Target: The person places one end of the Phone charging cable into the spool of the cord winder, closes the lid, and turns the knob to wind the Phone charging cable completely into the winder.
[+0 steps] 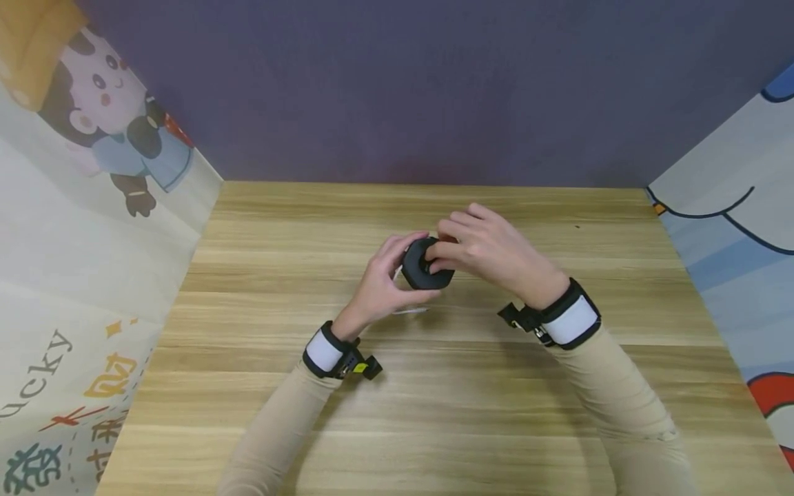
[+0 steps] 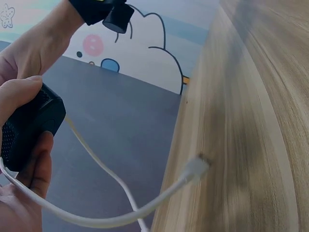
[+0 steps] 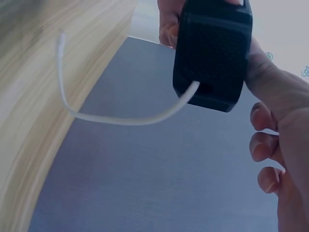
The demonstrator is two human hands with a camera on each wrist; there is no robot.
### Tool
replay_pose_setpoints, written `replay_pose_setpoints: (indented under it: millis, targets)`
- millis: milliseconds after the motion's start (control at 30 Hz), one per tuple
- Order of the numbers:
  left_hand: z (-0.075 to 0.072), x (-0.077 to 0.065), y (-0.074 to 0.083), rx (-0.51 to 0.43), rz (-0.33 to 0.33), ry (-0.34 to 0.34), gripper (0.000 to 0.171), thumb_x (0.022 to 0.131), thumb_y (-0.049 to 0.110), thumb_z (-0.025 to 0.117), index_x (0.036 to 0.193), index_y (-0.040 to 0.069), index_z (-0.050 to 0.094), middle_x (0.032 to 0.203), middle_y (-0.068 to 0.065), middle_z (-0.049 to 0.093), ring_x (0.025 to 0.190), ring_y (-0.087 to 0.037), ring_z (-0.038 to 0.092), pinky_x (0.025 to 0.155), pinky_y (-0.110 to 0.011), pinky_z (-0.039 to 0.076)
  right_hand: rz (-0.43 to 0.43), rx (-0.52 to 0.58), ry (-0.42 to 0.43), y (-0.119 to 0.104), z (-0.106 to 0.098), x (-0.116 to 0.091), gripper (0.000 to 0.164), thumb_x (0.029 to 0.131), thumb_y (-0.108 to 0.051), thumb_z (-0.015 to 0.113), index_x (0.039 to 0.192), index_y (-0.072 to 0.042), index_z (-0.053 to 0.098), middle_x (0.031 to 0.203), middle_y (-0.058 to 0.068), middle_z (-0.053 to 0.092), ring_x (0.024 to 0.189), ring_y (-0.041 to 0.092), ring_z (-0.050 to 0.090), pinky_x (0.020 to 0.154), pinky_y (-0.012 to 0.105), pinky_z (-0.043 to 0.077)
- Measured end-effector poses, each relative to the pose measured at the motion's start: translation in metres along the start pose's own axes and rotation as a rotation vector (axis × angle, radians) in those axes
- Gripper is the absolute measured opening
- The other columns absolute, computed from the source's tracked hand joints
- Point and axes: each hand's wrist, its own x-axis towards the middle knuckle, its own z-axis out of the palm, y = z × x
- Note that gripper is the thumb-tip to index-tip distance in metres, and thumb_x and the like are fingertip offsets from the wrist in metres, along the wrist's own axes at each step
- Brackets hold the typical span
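A black many-sided case (image 1: pixel 414 271) with a round hollow in its face is held above the wooden table. My left hand (image 1: pixel 386 281) grips it by its outer edge, fingers along the far side and thumb along the near side. From the right, my right hand (image 1: pixel 486 249) reaches thumb and index finger into the hollow; their tips are partly hidden there. Its other fingers are loosely curled, seen in the right wrist view. A white cable (image 3: pixel 130 121) comes out of the case's side and hangs in a curve, with a pale plug (image 2: pixel 195 168) on its end.
The wooden table (image 1: pixel 434 413) lies beneath both hands. A dark wall (image 1: pixel 434 89) rises behind it, and printed panels (image 1: pixel 68 262) stand at the left and right sides. Each wrist wears a strap (image 1: pixel 567 318) with a small camera.
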Motion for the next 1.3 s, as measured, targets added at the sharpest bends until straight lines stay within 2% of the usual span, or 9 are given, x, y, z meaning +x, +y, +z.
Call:
replay_pose_setpoints:
  millis: [400, 767, 1300]
  targets:
    - [0.001, 0.000, -0.001, 0.029, -0.007, 0.019, 0.088, 0.074, 0.000, 0.091, 0.151, 0.003, 0.049, 0.134, -0.016, 0.052, 0.123, -0.024, 0.057, 0.113, -0.037, 0.047, 0.067, -0.003, 0.106, -0.005, 0.010, -0.006, 0.020, 0.085, -0.031, 0.083, 0.091, -0.012, 0.075, 0.082, 0.002, 0.062, 0.072, 0.023, 0.056, 0.066, 0.037, 0.037]
    - [0.002, 0.000, 0.000, 0.051, -0.006, 0.032, 0.086, 0.075, -0.001, 0.091, 0.149, -0.002, 0.048, 0.133, -0.018, 0.051, 0.121, -0.025, 0.057, 0.107, -0.038, 0.051, 0.149, -0.030, 0.183, -0.014, 0.018, -0.010, 0.029, 0.082, -0.032, 0.087, 0.083, -0.007, 0.073, 0.076, 0.002, 0.061, 0.069, 0.024, 0.054, 0.065, 0.038, 0.036]
    - [0.003, -0.002, 0.001, 0.080, 0.010, 0.054, 0.085, 0.076, 0.000, 0.090, 0.150, 0.002, 0.049, 0.132, -0.020, 0.051, 0.119, -0.028, 0.057, 0.109, -0.038, 0.051, 0.350, -0.023, 0.238, -0.035, 0.026, -0.007, 0.030, 0.084, -0.027, 0.087, 0.077, -0.007, 0.067, 0.073, 0.005, 0.062, 0.067, 0.026, 0.056, 0.065, 0.039, 0.034]
